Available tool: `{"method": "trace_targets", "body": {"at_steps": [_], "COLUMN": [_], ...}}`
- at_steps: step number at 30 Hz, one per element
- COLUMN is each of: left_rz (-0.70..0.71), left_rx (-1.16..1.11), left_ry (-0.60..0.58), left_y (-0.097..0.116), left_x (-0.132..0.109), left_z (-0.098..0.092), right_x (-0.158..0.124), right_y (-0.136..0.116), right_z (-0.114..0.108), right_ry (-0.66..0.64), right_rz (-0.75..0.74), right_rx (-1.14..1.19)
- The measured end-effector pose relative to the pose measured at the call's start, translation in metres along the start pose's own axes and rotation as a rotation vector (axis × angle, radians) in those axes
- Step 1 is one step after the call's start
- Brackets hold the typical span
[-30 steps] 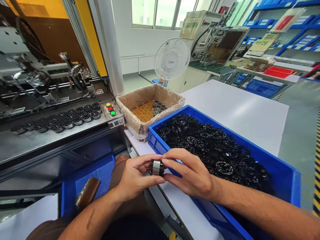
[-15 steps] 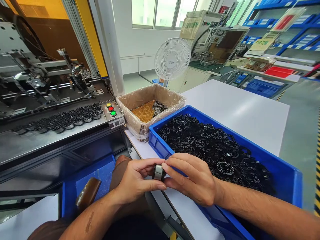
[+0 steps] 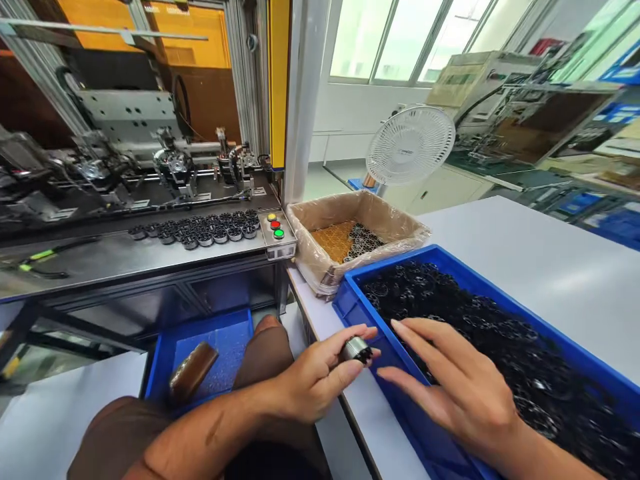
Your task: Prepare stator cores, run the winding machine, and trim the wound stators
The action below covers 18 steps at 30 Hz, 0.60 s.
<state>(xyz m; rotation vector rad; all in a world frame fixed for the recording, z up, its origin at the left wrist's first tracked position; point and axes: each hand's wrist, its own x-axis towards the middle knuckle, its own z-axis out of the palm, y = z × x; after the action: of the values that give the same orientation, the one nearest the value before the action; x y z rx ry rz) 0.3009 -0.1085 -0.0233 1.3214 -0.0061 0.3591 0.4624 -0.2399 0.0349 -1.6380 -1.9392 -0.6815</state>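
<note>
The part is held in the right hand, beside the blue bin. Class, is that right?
Not quite. The hand is wrong: the head view shows the part in the left hand, beside the blue bin. The right hand is open.

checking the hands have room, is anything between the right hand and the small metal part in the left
Only the fingertips of the left hand, which curl past the small metal part on the side toward the right hand. Beyond them, nothing visible stands in the gap; the blue bin shows behind it.
</note>
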Motion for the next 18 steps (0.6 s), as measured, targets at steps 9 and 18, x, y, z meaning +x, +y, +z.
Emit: {"method": "trace_targets", "body": {"at_steps": [9, 18], "left_rz": [-0.03, -0.137], "left_rx": [1.045, 0.945], "left_ry": [-0.032, 0.139], "left_y": [-0.087, -0.101], "left_x": [0.018, 0.033], "left_z": [-0.027, -0.031], "right_x": [-0.012, -0.029], "right_y": [0.016, 0.034], "right_z": [0.019, 0.029], "right_ry": [-0.311, -0.227], "right_rz": [0.161, 0.02], "right_rx": [-0.101, -0.161]}}
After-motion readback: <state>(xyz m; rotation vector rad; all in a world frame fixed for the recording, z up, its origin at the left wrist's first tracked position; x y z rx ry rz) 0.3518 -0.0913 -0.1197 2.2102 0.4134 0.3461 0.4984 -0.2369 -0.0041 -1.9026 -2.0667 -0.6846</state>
